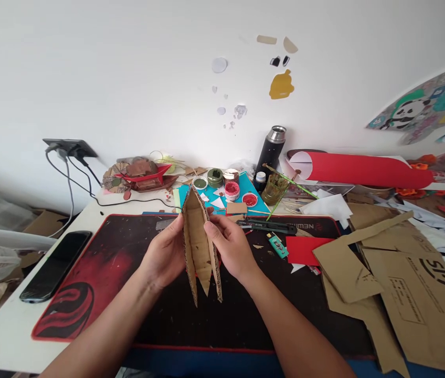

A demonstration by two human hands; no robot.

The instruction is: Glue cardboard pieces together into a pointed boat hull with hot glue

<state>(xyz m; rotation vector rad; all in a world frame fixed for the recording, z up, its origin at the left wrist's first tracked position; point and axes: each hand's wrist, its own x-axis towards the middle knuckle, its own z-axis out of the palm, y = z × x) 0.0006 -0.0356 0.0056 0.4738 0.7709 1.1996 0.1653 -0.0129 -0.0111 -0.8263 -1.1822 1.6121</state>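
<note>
Between my two hands is a cardboard boat shape, held above the dark desk mat. Its far ends meet in a point, while the two side strips and the base spread apart as separate tips toward me. My left hand grips the left side strip, thumb on the edge and fingers behind it. On the opposite strip, my right hand is closed with the thumb on the near face; its other fingers are partly hidden behind the cardboard. A utility knife lies on the mat beyond my right hand.
Open paint pots stand on blue paper at the back, near a glass with brushes and a black thermos. Cut cardboard sheets cover the right side. A phone lies left, and a red paper boat sits behind.
</note>
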